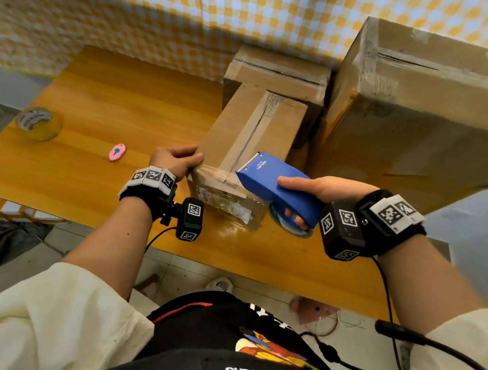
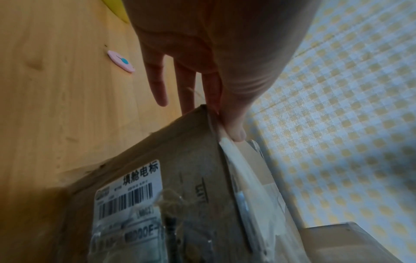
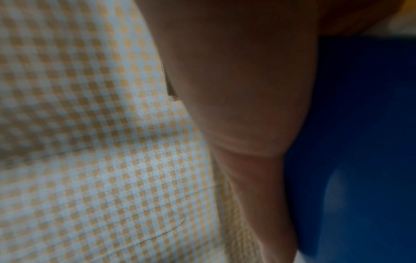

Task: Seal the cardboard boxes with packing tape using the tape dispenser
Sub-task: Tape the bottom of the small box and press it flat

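A narrow cardboard box (image 1: pixel 252 142) lies lengthwise on the wooden table (image 1: pixel 107 96), with a taped seam along its top and a barcode label on its near end (image 2: pixel 130 192). My left hand (image 1: pixel 177 158) braces its near left corner. The thumb (image 2: pixel 234 128) lies on the top edge and the straight fingers (image 2: pixel 186 92) run down the side. My right hand (image 1: pixel 314 188) grips the blue tape dispenser (image 1: pixel 280 186) by its handle. The toothed front end hovers over the near end of the box top, just right of the seam. The right wrist view shows only palm (image 3: pixel 247 89) and blue plastic (image 3: pixel 360 124).
A second box (image 1: pixel 277 73) stands behind the narrow one, and a large box (image 1: pixel 428 116) fills the right of the table. A loose tape roll (image 1: pixel 38 124) and a small pink cutter (image 1: pixel 117 152) lie to the left. A checked cloth hangs behind the table.
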